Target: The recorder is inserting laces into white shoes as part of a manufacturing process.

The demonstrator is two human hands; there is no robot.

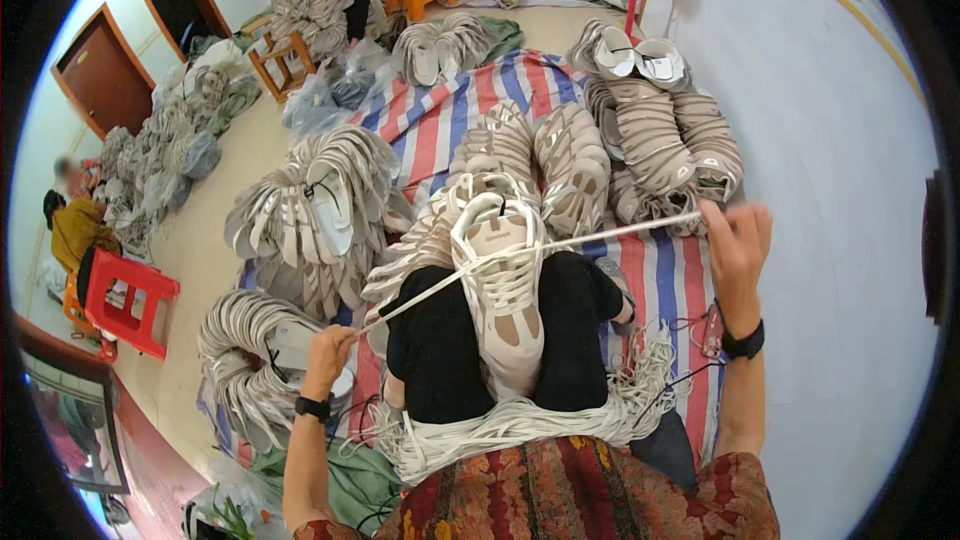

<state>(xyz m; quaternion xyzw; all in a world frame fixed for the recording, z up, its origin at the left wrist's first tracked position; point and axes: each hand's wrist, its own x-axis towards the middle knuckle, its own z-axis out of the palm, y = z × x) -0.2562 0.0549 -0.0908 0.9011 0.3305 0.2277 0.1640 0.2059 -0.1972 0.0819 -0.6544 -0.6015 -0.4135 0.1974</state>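
Note:
Between my black-clad knees stands a white and beige shoe upper [514, 333], its toe toward me and lacing partly threaded up the front. A long white shoelace [640, 228] runs taut across its top, with the two ends pulled apart to either side. My left hand [328, 358] is closed on one end, low at the left. Higher up on the right, my right hand [737, 252] pinches the other end; its fingers are slightly blurred. Across my lap lies a thick heap of loose white laces [455, 443].
Stacked shoe uppers [315, 210] stand at the left, more stacks [655, 130] ahead and to the right, on a striped sheet [430, 120]. A red stool [128, 302] is at far left. A white wall [830, 240] bounds the right. Other people sit farther off.

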